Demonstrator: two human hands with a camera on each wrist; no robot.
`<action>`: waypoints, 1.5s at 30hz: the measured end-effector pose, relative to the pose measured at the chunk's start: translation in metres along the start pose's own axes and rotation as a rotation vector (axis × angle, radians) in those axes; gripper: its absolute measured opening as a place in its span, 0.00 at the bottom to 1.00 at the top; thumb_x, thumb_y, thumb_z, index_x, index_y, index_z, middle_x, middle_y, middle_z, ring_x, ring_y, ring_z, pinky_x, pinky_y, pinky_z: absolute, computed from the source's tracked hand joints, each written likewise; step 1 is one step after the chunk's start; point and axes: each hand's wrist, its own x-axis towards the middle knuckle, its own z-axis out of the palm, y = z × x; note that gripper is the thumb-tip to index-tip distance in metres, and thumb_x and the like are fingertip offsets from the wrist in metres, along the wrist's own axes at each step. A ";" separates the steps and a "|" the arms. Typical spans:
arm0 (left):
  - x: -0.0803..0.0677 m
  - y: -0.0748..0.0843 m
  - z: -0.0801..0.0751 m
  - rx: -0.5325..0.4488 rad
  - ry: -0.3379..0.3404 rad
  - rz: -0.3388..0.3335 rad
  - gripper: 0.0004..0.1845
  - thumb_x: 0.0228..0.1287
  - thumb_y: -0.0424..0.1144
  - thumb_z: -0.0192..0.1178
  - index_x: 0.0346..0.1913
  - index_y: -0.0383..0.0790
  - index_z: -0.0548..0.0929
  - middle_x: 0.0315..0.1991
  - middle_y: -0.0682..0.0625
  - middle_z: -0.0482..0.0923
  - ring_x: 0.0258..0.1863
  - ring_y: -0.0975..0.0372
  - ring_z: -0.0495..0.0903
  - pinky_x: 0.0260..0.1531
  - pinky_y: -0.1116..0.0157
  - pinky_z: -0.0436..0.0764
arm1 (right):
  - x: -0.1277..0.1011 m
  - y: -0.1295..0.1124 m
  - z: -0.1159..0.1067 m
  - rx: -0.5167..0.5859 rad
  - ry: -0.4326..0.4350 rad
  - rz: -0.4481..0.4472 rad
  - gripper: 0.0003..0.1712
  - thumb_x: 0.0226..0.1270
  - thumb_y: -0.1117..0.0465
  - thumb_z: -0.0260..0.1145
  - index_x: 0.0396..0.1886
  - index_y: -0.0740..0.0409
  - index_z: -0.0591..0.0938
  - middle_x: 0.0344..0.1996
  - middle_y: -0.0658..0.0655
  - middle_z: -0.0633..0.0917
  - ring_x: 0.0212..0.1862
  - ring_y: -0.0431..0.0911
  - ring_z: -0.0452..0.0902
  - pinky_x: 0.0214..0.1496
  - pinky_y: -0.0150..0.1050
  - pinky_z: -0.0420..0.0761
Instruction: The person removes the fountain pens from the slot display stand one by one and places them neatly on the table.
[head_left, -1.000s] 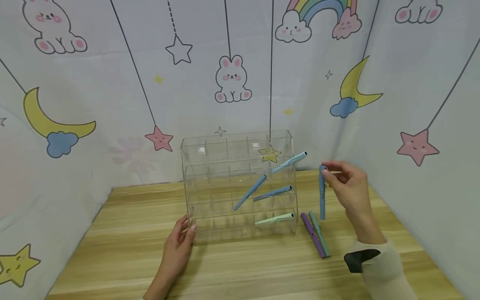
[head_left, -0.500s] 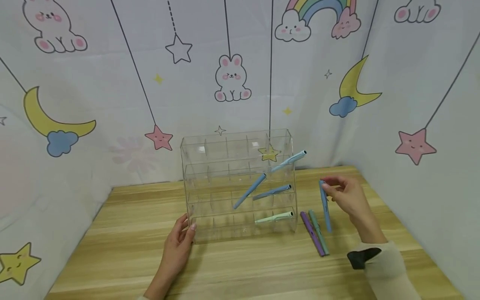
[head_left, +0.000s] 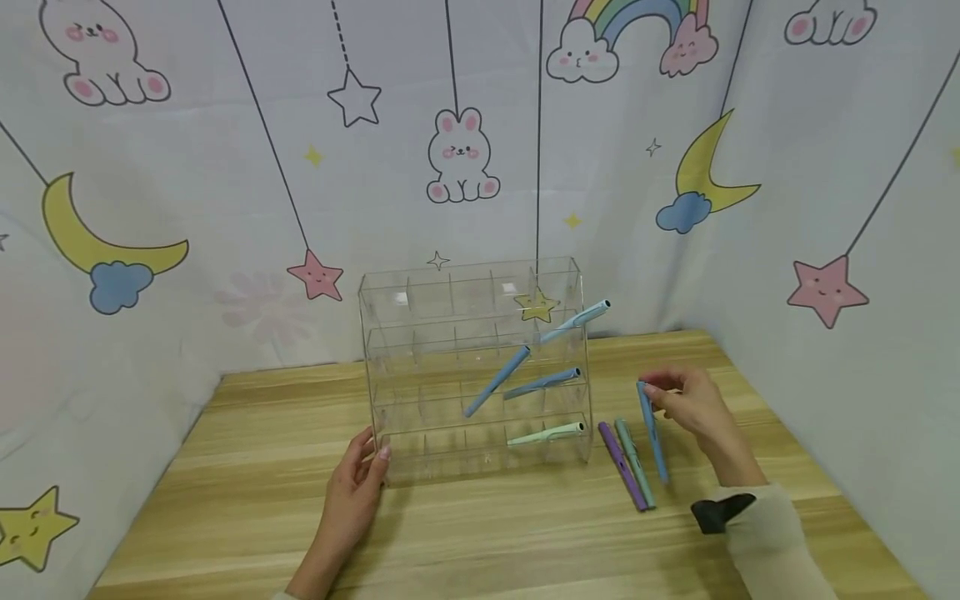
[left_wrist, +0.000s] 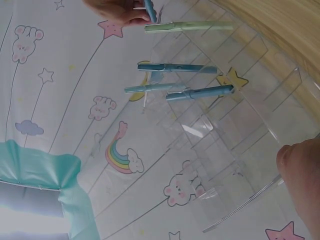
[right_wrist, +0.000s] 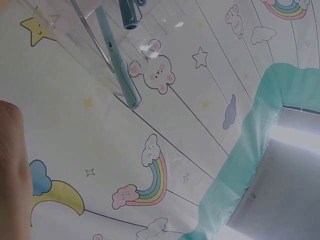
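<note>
Blue pen's top end apparently between right-hand fingertips.

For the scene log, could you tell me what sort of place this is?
Probably a staged tabletop booth: a wooden table walled by a cartoon-print backdrop, with a clear acrylic organiser and pens.

- Right hand: palm faces away in head view, so grip on blue pen partly hidden; wrist cam crops it to a sliver.
- Left hand: forearm cut off by bottom edge.
- Pen labels too small to read.
</note>
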 end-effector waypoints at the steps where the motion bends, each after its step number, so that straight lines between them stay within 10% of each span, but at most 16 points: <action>1: 0.000 0.000 0.000 0.001 -0.001 0.000 0.30 0.77 0.55 0.53 0.74 0.48 0.64 0.66 0.39 0.72 0.61 0.47 0.78 0.50 0.64 0.82 | 0.000 0.001 0.000 0.006 -0.009 0.009 0.15 0.73 0.64 0.64 0.53 0.70 0.83 0.41 0.65 0.85 0.34 0.45 0.83 0.33 0.38 0.81; 45: 0.001 -0.001 0.001 0.008 0.000 0.005 0.30 0.77 0.54 0.53 0.75 0.48 0.63 0.67 0.39 0.72 0.60 0.46 0.78 0.46 0.67 0.82 | 0.010 0.038 0.028 -0.168 -0.084 0.166 0.12 0.62 0.68 0.62 0.41 0.69 0.87 0.28 0.56 0.85 0.30 0.45 0.77 0.31 0.37 0.77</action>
